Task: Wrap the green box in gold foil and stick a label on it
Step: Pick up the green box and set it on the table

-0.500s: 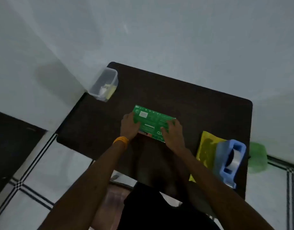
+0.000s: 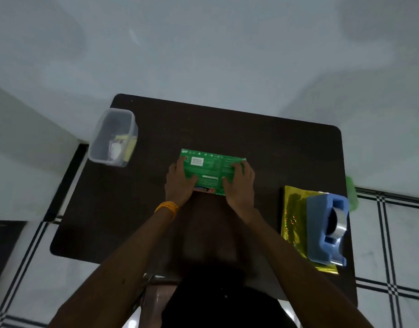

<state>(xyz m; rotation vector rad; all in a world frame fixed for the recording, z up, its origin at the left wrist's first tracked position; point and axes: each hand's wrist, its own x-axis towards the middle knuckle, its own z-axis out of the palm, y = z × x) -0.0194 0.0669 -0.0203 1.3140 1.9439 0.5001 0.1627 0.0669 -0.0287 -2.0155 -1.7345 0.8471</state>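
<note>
A flat green cardboard box [image 2: 212, 170] is being held at the middle of the dark brown table [image 2: 263, 138], its broad face turning upward and showing white print, a small white patch near its left end and a strip of coloured picture along its near edge. The left hand [image 2: 180, 184] is gripping the box's left end and the right hand [image 2: 241, 187] its right end, fingers clamping round the ends with thumbs pressing on the top face. A shiny gold foil sheet [image 2: 293, 214] is lying at the table's right side, a blue tape dispenser [image 2: 322, 235] sitting on it
</note>
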